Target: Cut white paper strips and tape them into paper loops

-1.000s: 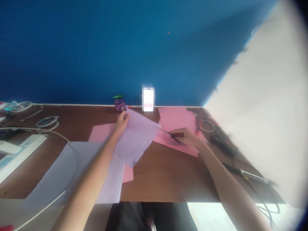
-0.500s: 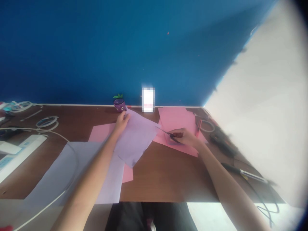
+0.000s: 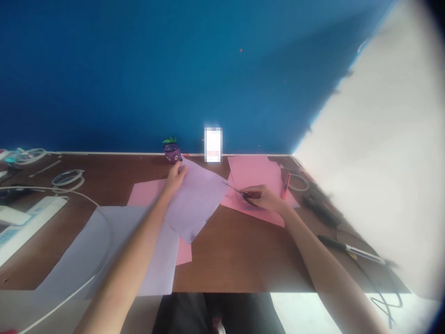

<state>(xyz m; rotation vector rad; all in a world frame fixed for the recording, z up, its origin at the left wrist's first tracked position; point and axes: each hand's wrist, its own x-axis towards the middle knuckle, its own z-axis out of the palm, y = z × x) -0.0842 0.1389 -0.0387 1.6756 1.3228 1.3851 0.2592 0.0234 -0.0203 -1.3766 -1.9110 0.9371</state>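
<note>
My left hand pinches the far corner of a lilac paper sheet and holds it lifted off the brown desk. My right hand is closed round the dark red handles of a pair of scissors; their blades point left and meet the lilac sheet's right edge. Pink paper lies under my right hand. Another pink sheet and a larger lilac sheet lie beneath my left arm.
A purple toy figure and a small white card stand against the blue wall. A red pen, cable coils and dark tools lie at the right; white cables, tape rolls and a white box at the left.
My right hand and the scissors have crept slightly left toward the lilac sheet's edge. My left hand keeps its hold in the same place.
</note>
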